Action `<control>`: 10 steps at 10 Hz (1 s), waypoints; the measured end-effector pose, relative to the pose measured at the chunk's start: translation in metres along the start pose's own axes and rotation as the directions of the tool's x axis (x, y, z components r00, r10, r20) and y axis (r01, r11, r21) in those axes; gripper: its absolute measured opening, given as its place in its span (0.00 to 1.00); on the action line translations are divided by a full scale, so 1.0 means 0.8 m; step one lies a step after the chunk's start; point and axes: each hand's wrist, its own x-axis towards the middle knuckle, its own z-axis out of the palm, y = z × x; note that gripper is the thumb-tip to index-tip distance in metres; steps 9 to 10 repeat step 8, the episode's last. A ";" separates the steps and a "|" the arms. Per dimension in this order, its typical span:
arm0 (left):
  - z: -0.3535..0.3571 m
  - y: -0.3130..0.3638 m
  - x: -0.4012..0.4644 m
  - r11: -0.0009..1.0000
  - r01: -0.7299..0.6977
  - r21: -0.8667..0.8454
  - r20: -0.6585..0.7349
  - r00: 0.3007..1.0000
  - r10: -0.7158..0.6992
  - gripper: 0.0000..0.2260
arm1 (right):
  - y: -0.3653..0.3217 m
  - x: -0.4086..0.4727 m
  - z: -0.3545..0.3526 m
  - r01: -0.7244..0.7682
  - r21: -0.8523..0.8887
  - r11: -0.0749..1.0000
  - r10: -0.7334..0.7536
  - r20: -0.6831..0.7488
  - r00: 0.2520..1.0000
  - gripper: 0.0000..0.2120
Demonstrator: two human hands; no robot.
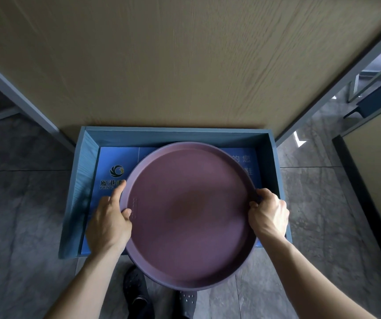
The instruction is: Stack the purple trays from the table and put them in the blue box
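A large round purple tray (190, 215) hangs over the blue box (86, 180), which stands on the floor below the table's front edge. My left hand (110, 219) grips the tray's left rim, with the index finger stretched along the edge. On the opposite side, my right hand (269, 215) clasps the right rim. The tray's near part juts out past the box's front wall. I cannot tell whether more trays are stacked beneath it. The box's bottom is blue with a logo and printed characters.
The wooden table top (185, 61) fills the upper view, with grey metal legs (24, 100) on either side. Grey tiled floor (24, 226) surrounds the box. My dark perforated shoes (136, 293) stand just before the box. A dark bench (378, 97) is at the right.
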 end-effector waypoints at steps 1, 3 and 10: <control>-0.002 0.022 -0.014 0.977 -0.166 0.135 -0.052 0.983 0.174 0.39 | -0.006 -0.024 0.003 0.251 -0.144 0.957 -0.251 0.024 0.968 0.34; 0.029 0.041 -0.037 0.884 -0.446 0.140 0.223 0.884 0.411 0.52 | -0.015 -0.058 0.041 0.618 -0.201 0.760 -0.547 0.317 0.775 0.46; -0.004 0.067 -0.030 0.857 -0.452 0.250 0.359 0.865 0.351 0.55 | -0.045 -0.046 0.004 0.590 -0.324 0.740 -0.396 0.500 0.771 0.47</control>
